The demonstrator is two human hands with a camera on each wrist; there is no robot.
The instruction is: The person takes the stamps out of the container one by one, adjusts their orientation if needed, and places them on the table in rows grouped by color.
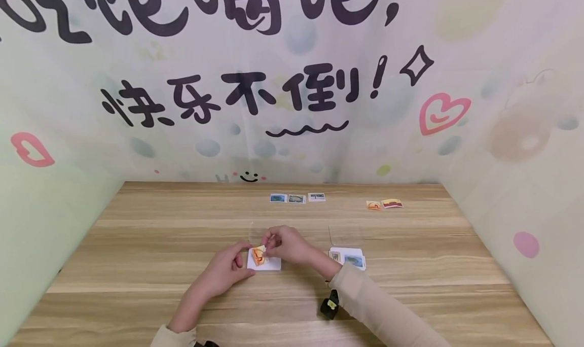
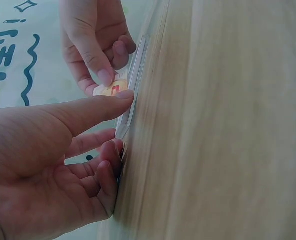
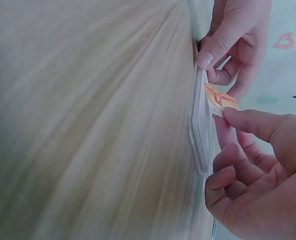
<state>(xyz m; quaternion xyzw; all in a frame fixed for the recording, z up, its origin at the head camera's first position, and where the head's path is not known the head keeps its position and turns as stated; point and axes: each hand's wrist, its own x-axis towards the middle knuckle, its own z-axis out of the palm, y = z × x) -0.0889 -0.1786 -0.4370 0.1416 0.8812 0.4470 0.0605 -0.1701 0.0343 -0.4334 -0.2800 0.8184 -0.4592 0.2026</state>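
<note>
A small white flat case (image 1: 272,266) lies on the table, its clear lid (image 1: 257,231) raised at the back. My left hand (image 1: 223,270) grips the case at its left side, with the thumb at the near edge and a finger toward the far corner. Over the case, an orange stamp (image 1: 258,256) is pinched between thumb and finger of my right hand (image 1: 290,244). In the right wrist view the stamp (image 3: 220,99) tilts up from the white surface, its lower edge close to it. Whether it touches there I cannot tell.
A second white case (image 1: 348,251) with a clear lid (image 1: 345,235) stands to the right, holding a blue stamp (image 1: 354,261) and a grey-brown stamp (image 1: 335,256). Three stamps (image 1: 297,199) lie in a row at the back. An orange stamp (image 1: 374,205) and a red-yellow stamp (image 1: 392,204) lie back right.
</note>
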